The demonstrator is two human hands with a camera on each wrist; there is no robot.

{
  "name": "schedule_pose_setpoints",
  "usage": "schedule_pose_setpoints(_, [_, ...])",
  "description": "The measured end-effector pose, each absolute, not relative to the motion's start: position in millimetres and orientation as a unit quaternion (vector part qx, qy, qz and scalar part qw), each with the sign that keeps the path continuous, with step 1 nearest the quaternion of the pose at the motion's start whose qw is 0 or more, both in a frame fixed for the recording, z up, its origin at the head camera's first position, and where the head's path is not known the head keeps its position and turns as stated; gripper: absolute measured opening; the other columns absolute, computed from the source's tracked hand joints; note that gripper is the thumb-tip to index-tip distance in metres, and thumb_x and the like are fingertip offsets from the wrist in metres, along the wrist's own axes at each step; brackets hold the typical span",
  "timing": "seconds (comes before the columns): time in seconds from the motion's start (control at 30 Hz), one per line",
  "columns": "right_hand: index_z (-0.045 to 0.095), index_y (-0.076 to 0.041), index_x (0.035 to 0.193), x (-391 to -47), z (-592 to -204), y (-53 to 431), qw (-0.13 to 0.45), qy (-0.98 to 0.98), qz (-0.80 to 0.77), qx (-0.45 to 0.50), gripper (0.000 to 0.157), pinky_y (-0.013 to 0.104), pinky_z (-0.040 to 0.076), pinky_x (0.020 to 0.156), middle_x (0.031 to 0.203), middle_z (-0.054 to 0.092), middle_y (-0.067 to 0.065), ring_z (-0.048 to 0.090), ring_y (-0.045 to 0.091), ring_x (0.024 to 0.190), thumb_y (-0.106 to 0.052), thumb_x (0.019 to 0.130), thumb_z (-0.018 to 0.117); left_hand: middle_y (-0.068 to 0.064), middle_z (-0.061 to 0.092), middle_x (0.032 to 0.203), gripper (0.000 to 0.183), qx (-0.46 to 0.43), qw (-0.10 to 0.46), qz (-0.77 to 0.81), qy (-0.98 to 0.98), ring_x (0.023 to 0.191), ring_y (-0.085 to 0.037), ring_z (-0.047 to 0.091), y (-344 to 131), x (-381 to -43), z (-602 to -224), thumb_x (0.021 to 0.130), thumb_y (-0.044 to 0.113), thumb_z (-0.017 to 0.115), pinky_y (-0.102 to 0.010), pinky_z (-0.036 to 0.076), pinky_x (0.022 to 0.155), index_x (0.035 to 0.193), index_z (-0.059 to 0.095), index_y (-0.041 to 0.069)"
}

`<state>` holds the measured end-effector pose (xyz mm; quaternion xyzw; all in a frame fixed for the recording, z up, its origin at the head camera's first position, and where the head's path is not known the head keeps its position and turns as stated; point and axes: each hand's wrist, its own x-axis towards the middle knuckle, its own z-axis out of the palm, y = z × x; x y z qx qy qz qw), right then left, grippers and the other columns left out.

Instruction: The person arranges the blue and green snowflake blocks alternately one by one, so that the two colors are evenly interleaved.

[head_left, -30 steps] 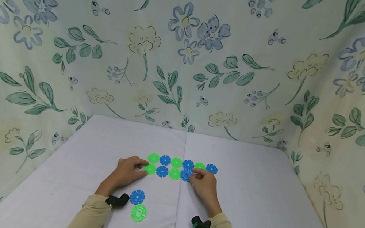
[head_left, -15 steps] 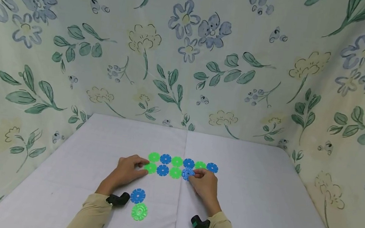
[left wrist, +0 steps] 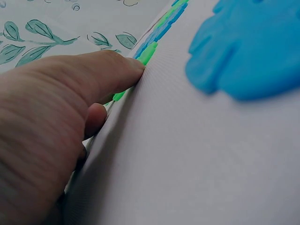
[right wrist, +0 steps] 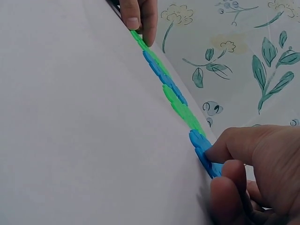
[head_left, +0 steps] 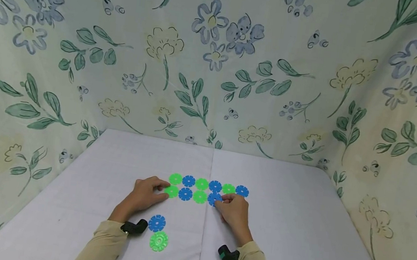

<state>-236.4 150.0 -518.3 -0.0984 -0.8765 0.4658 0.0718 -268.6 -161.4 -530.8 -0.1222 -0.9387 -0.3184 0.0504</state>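
Observation:
Blue and green interlocking plastic discs lie in two rows on the table, colours alternating. At the front row's left end, my left hand (head_left: 145, 194) holds a green disc (head_left: 173, 192) by its edge between thumb and forefinger. My right hand (head_left: 236, 214) pinches a blue disc (head_left: 212, 199) at that row's right end, beside a green disc (head_left: 200, 197). In the right wrist view, the thumb of the right hand (right wrist: 262, 159) touches this blue disc (right wrist: 199, 143). The back row's blue disc (head_left: 215, 186) sits just behind it.
Nearer me, a loose blue disc (head_left: 156, 223) lies by the left wrist, with a loose green disc (head_left: 158, 241) in front of it. A white cloth covers the table (head_left: 290, 221). Floral curtain (head_left: 203, 104) hangs behind and at both sides.
The blue disc in my right hand was tilted over the row's end; it now lies level with the front row. My left hand has stayed at the green disc.

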Motion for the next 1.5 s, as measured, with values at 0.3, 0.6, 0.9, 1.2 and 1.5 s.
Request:
schedule_pose_setpoints(0.3, [0.073,-0.006,0.094,-237.0,-520.5,149.2,0.072,-0.88,0.457,-0.105,0.02,0.023,0.04,0.041,0.066,0.062,0.003,0.054,0.014,0.039,-0.019,0.079,0.078,0.015,0.06,0.089,0.035,-0.123,0.047,-0.325,-0.936,0.084,-0.009,0.053,-161.6,-267.2,-530.0,0.083,0.036,0.081,-0.038,0.027,0.087,0.116,0.074,0.028])
schedule_pose_setpoints(0.6, [0.073,-0.006,0.094,-237.8,-521.7,149.6,0.069,-0.879,0.461,-0.105,0.021,0.022,0.04,0.04,0.068,0.062,0.004,0.055,0.015,0.04,-0.019,0.079,0.079,0.014,0.06,0.089,0.036,-0.115,0.041,-0.321,-0.939,0.085,-0.01,0.052,-161.6,-267.8,-529.7,0.083,0.037,0.081,-0.038,0.027,0.088,0.117,0.073,0.029])
schedule_pose_setpoints(0.9, [0.073,-0.005,0.099,-237.5,-521.3,150.7,0.066,-0.864,0.487,-0.106,0.02,0.024,0.042,0.04,0.072,0.064,0.004,0.055,0.015,0.038,-0.016,0.082,0.075,0.014,0.06,0.089,0.035,-0.113,0.042,-0.327,-0.937,0.085,-0.01,0.053,-160.5,-265.2,-527.7,0.083,0.035,0.081,-0.038,0.027,0.087,0.116,0.074,0.028])
schedule_pose_setpoints(1.2, [0.072,-0.009,0.099,-239.8,-520.6,150.9,0.073,-0.862,0.491,-0.104,0.019,0.024,0.042,0.038,0.073,0.064,0.005,0.055,0.016,0.038,-0.014,0.081,0.074,0.014,0.06,0.088,0.035,-0.114,0.049,-0.332,-0.935,0.084,-0.011,0.052,-159.6,-265.3,-527.0,0.082,0.035,0.082,-0.038,0.027,0.088,0.115,0.074,0.028])
schedule_pose_setpoints(1.5, [0.07,-0.011,0.101,-239.4,-518.2,146.1,0.094,-0.861,0.488,-0.109,0.019,0.026,0.042,0.04,0.079,0.062,0.006,0.055,0.016,0.041,-0.013,0.082,0.072,0.014,0.06,0.089,0.035,-0.113,0.048,-0.327,-0.937,0.085,-0.01,0.052,-160.2,-266.2,-529.2,0.082,0.035,0.082,-0.038,0.027,0.088,0.116,0.074,0.03])
